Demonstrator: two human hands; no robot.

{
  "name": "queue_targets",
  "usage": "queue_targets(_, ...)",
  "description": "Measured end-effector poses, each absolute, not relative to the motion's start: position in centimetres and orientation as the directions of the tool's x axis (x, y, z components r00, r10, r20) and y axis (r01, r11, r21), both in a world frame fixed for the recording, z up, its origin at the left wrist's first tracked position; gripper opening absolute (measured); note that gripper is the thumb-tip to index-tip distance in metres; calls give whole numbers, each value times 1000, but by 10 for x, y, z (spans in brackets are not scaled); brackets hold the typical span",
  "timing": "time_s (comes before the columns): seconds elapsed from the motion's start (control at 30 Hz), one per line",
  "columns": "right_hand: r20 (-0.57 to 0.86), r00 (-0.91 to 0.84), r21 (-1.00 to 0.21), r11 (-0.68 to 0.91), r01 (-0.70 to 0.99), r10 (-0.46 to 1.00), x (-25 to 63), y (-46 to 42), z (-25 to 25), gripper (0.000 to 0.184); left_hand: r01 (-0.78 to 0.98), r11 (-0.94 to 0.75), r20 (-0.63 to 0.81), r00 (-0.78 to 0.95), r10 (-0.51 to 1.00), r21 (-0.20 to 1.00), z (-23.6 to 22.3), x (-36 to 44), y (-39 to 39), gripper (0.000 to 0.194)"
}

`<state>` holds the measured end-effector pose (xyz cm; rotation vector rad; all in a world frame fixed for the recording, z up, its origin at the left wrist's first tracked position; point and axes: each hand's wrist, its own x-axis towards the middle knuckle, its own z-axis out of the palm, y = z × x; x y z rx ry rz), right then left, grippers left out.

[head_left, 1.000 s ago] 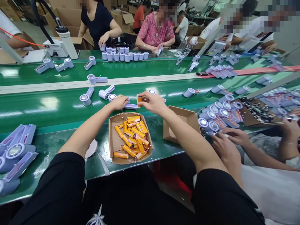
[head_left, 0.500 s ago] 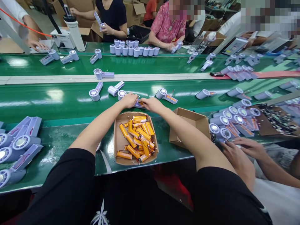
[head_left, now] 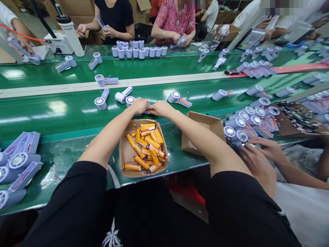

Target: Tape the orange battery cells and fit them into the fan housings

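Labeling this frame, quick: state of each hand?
Left hand: closed on the lilac fan part lying on the green belt.
Right hand: on the same part, fingers curled; grip cannot be told.

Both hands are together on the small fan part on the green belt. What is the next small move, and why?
Probably press the part together and let it go. The left hand and right hand meet on a lilac fan part on the belt, just beyond the tray of orange batteries. Their grip is hidden.

Lilac fan housing (head_left: 147,108), lying flat on green belt, mostly hidden
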<state>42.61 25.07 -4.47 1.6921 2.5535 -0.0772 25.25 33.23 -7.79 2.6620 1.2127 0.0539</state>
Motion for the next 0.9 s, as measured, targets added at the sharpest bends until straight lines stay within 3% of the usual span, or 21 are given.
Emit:
queue_targets(0.1, -18, -417, -72, 415, 907, 909, 436, 253, -51, 32, 738, -643, -47, 663, 747, 205, -80, 257, 331, 33)
queue_targets(0.27, 48, -422, -415, 402, 816, 905, 465, 257, -62, 30, 730, -646, -49, 670, 741, 225, -84, 264, 328, 37)
queue_targets(0.33, 32, -453, -457, 416, 786, 891, 472, 258, -63, 32, 724, -652, -52, 677, 734, 225, -86, 267, 328, 38)
queue_targets(0.47, -58, -545, -258, 515, 817, 836, 468, 260, -65, 38, 719, -656, -40, 680, 732, 230, -89, 272, 330, 40)
queue_targets(0.6, -119, -525, -57, 522, 851, 843, 457, 262, -68, 38, 707, -660, -16, 685, 728, 253, -92, 276, 335, 40)
queue_targets(0.77, -149, -492, -43, 492, 870, 858, 455, 259, -60, 38, 720, -656, -12, 676, 737, 229, -80, 284, 323, 37)
queue_targets(0.9, -132, -470, -112, 459, 882, 873, 457, 252, -51, 37, 685, -709, 148, 693, 705, 169, -59, 283, 312, 38)
